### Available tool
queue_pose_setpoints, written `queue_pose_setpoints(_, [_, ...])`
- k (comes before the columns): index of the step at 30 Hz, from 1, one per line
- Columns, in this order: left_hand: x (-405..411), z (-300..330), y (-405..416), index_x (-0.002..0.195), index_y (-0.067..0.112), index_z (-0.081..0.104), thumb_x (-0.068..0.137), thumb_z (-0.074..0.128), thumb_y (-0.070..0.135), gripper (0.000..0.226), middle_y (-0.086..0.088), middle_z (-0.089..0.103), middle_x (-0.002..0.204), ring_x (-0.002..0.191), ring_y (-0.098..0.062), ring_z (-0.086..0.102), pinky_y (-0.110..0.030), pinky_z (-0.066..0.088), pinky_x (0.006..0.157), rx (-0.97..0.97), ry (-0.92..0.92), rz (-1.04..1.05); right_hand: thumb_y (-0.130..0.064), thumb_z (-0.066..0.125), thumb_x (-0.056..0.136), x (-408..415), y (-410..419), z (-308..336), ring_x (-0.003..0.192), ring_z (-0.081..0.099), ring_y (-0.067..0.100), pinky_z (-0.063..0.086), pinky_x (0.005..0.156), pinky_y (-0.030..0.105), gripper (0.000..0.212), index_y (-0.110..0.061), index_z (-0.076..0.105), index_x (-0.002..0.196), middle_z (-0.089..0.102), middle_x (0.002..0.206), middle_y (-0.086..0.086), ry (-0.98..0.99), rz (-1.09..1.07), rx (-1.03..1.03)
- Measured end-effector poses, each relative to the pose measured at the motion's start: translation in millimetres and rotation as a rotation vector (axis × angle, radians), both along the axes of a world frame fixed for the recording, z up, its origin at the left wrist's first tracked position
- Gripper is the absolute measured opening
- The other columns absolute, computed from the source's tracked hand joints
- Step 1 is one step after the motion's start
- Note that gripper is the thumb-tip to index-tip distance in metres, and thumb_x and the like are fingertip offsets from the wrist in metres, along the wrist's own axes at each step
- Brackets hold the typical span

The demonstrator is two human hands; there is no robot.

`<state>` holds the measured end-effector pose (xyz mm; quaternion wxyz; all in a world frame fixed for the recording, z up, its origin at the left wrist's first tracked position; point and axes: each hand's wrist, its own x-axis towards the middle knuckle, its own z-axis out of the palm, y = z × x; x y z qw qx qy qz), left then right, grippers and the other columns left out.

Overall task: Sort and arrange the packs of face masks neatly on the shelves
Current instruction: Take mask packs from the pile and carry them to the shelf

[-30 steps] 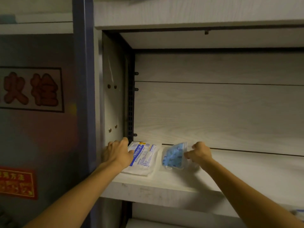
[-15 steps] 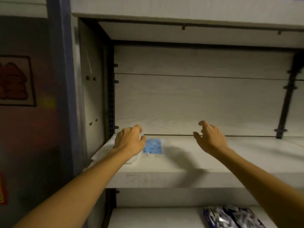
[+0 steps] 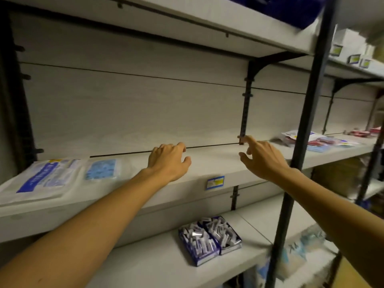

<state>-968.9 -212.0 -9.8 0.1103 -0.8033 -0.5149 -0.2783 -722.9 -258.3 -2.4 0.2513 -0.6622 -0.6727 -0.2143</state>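
A flat white mask pack with blue print lies at the left end of the middle shelf. Beside it on the right lies a small clear pack of blue masks. My left hand hovers over the shelf, right of both packs, fingers loosely curled and holding nothing. My right hand is further right above the shelf, fingers spread, also empty. A loose heap of white, red and blue mask packs lies on the same shelf far right, beyond a black post.
A black upright post stands in front of the shelves at right. Two blue-and-white packs sit on the lower shelf, with more blurred packs at its right end. A blue price label marks the middle shelf's front edge.
Both hands have let go of the two packs at the left end and moved right along the shelf. The view has swung right, revealing the heap of packs at the far right.
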Motion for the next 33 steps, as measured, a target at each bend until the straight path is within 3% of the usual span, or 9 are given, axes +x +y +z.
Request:
queue_pose_setpoints(6, [84, 10, -12, 0.129, 0.021, 0.049, 0.095, 0.041, 0.046, 0.043, -0.004, 0.061, 0.121, 0.109, -0.027, 0.055, -0.035, 0.041, 0.088, 0.034, 0.064, -0.013, -0.037, 0.051, 0.097, 82, -30, 5, 0.097, 0.062, 0.026, 0.05, 0.075, 0.031, 0.054, -0.016, 0.031, 0.142, 0.062, 0.117, 0.011, -0.061, 0.029, -0.062])
queue_pose_setpoints(10, [165, 10, -29, 0.129, 0.021, 0.048, 0.095, 0.042, 0.046, 0.042, -0.004, 0.062, 0.119, 0.106, -0.026, 0.056, -0.035, 0.041, 0.084, -0.002, 0.061, -0.042, -0.037, 0.052, 0.096, 164, -52, 9, 0.098, 0.062, 0.026, 0.048, 0.079, 0.031, 0.052, -0.016, 0.034, 0.14, 0.063, 0.112, 0.01, -0.045, -0.002, -0.105])
queue_pose_setpoints(13, [232, 7, -44, 0.128, 0.021, 0.048, 0.094, 0.043, 0.043, 0.041, -0.004, 0.062, 0.118, 0.106, -0.027, 0.056, -0.035, 0.042, 0.084, -0.003, 0.053, -0.094, -0.035, 0.054, 0.096, 228, -70, 5, 0.103, 0.061, 0.026, 0.048, 0.078, 0.031, 0.05, -0.015, 0.037, 0.139, 0.061, 0.12, 0.012, -0.025, -0.028, -0.071])
queue_pose_setpoints(18, [337, -11, -61, 0.126, 0.02, 0.049, 0.094, 0.046, 0.043, 0.039, -0.006, 0.061, 0.114, 0.104, -0.025, 0.057, -0.038, 0.048, 0.087, -0.068, -0.014, -0.221, -0.037, 0.055, 0.095, 314, -79, -17, 0.091, 0.063, 0.021, 0.046, 0.066, 0.024, 0.049, -0.017, 0.039, 0.137, 0.064, 0.116, 0.009, 0.005, -0.081, -0.116])
queue_pose_setpoints(24, [444, -5, -52, 0.126, 0.019, 0.048, 0.095, 0.044, 0.042, 0.039, -0.007, 0.061, 0.117, 0.107, -0.029, 0.057, -0.037, 0.044, 0.087, -0.062, 0.038, -0.279, -0.038, 0.052, 0.096, 396, -74, -24, 0.087, 0.062, 0.019, 0.055, 0.071, 0.03, 0.051, -0.019, 0.035, 0.139, 0.065, 0.108, 0.005, 0.051, -0.126, -0.143])
queue_pose_setpoints(29, [522, -9, -24, 0.123, 0.018, 0.048, 0.095, 0.044, 0.041, 0.037, -0.008, 0.06, 0.118, 0.104, -0.028, 0.057, -0.037, 0.045, 0.082, -0.085, 0.073, -0.328, -0.039, 0.051, 0.097, 468, -67, -26, 0.084, 0.056, 0.014, 0.044, 0.067, 0.023, 0.053, -0.023, 0.03, 0.142, 0.065, 0.109, 0.003, 0.071, -0.206, -0.17])
queue_pose_setpoints(33, [584, -6, 4, 0.126, 0.02, 0.047, 0.094, 0.045, 0.04, 0.038, -0.008, 0.06, 0.121, 0.107, -0.029, 0.057, -0.036, 0.045, 0.082, -0.073, 0.075, -0.357, -0.038, 0.051, 0.096, 534, -46, -17, 0.087, 0.062, 0.02, 0.054, 0.074, 0.035, 0.05, -0.024, 0.031, 0.141, 0.068, 0.114, 0.005, 0.085, -0.281, -0.142])
